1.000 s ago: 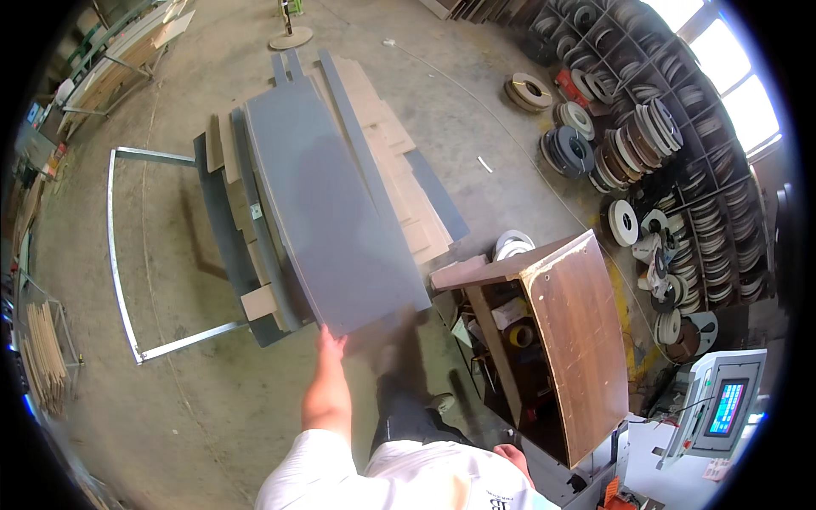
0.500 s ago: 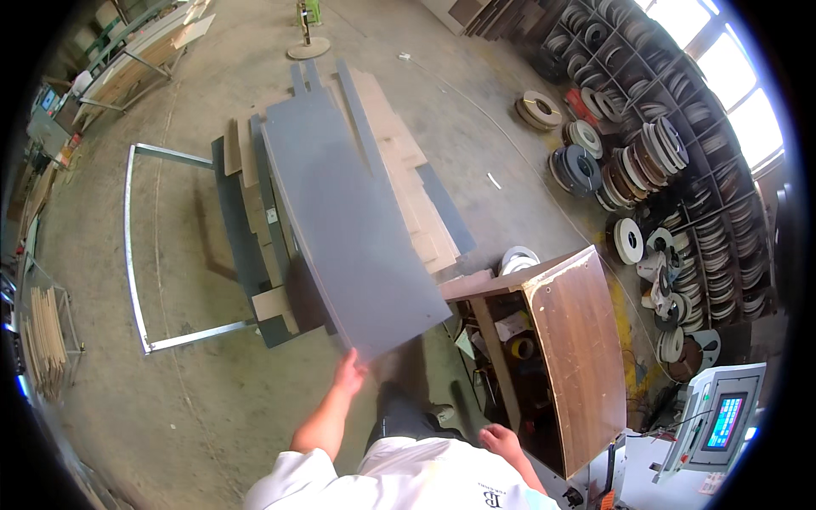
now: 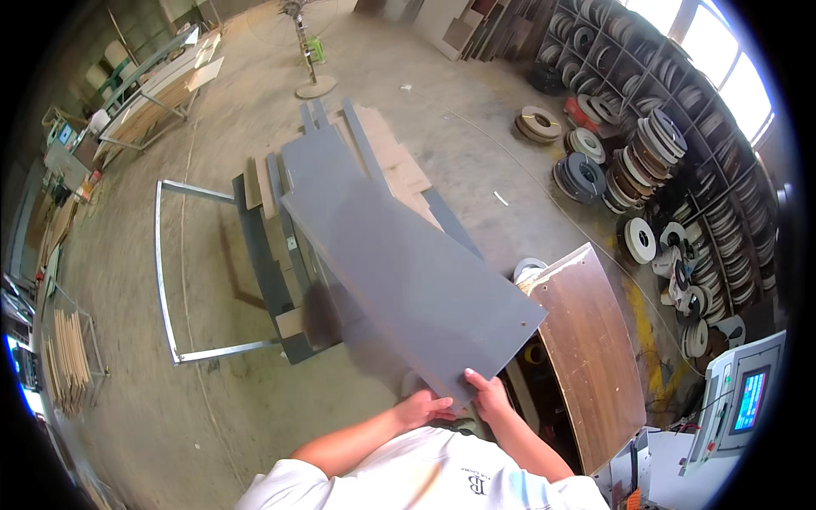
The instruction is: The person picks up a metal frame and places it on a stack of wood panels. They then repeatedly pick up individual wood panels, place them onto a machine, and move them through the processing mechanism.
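A long grey board slants from the stack in the middle down to my body, its near end in both my hands. My left hand is closed on the near left corner, fingers partly under the edge. Close beside it, my right hand grips the near edge with the thumb on top. The board's far part lies over the stack of grey and raw brown panels. A small dark hole shows near its right corner.
To the right stands a brown wooden cabinet close to the board's corner. Beyond it are edging rolls and a packed rack. A machine screen is at lower right. A metal frame juts left of the stack.
The board's near end has swung right and come closer to me. My right hand has come from beside the cabinet onto the board. My left hand has moved right with it.
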Action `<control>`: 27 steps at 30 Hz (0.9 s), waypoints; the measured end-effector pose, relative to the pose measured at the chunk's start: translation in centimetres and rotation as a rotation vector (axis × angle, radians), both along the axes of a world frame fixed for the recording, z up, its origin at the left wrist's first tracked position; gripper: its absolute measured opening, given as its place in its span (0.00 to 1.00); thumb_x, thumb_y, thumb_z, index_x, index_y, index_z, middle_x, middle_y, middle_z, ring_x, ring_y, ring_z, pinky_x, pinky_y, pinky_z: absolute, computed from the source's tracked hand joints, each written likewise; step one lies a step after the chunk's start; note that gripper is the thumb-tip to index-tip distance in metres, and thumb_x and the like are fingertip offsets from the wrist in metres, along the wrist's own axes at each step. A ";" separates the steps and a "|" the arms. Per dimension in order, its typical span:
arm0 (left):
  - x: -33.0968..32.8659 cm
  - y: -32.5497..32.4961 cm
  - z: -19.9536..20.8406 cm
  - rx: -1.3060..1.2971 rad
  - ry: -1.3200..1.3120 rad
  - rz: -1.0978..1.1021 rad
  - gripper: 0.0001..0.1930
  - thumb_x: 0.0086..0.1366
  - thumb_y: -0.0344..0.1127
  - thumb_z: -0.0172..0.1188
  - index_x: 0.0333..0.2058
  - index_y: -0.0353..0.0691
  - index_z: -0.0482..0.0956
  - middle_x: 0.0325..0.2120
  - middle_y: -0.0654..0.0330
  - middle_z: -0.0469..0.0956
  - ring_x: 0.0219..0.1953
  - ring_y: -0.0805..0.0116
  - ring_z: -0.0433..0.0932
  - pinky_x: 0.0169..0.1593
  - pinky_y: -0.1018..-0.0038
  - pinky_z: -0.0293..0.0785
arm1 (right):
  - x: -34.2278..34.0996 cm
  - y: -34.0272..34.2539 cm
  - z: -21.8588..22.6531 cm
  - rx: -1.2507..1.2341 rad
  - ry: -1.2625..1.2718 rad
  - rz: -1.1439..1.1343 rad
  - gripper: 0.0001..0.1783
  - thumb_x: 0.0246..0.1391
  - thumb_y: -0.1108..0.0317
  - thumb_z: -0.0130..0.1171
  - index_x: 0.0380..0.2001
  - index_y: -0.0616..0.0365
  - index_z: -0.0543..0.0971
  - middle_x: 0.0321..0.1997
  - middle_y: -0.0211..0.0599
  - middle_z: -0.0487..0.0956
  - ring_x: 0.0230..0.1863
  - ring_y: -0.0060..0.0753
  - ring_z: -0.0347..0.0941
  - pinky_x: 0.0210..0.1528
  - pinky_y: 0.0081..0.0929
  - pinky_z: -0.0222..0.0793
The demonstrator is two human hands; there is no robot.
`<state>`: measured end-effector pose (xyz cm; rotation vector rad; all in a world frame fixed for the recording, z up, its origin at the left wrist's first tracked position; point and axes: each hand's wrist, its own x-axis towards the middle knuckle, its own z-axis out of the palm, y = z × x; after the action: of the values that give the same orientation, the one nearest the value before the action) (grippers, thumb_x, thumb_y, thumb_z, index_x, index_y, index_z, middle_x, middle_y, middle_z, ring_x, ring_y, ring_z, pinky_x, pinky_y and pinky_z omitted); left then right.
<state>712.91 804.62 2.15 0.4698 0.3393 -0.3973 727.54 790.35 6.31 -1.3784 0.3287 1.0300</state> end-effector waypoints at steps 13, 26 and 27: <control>15.4 13.7 -11.3 0.062 0.474 0.634 0.15 0.69 0.50 0.63 0.39 0.45 0.78 0.32 0.63 0.81 0.38 0.62 0.80 0.44 0.61 0.77 | 10.8 -20.4 4.7 -0.316 -0.621 -0.403 0.17 0.67 0.57 0.59 0.40 0.63 0.82 0.35 0.26 0.82 0.34 0.17 0.74 0.38 0.23 0.70; 16.5 1.3 -7.5 0.310 0.347 0.296 0.13 0.75 0.40 0.56 0.51 0.40 0.74 0.49 0.58 0.79 0.50 0.60 0.79 0.52 0.60 0.78 | -1.9 -37.6 2.1 -0.528 -0.657 -0.617 0.18 0.62 0.57 0.63 0.37 0.65 0.81 0.31 0.26 0.80 0.33 0.17 0.69 0.37 0.23 0.68; 16.7 0.1 -6.3 0.320 0.342 0.263 0.11 0.76 0.38 0.54 0.50 0.38 0.74 0.46 0.58 0.80 0.47 0.62 0.81 0.50 0.61 0.81 | -3.2 -38.9 1.5 -0.571 -0.645 -0.647 0.19 0.60 0.56 0.64 0.37 0.65 0.81 0.31 0.28 0.80 0.33 0.18 0.70 0.38 0.24 0.69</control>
<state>729.64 804.68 -4.20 0.6618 0.7953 -0.1639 724.30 751.47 7.79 -1.8488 0.5542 -0.0804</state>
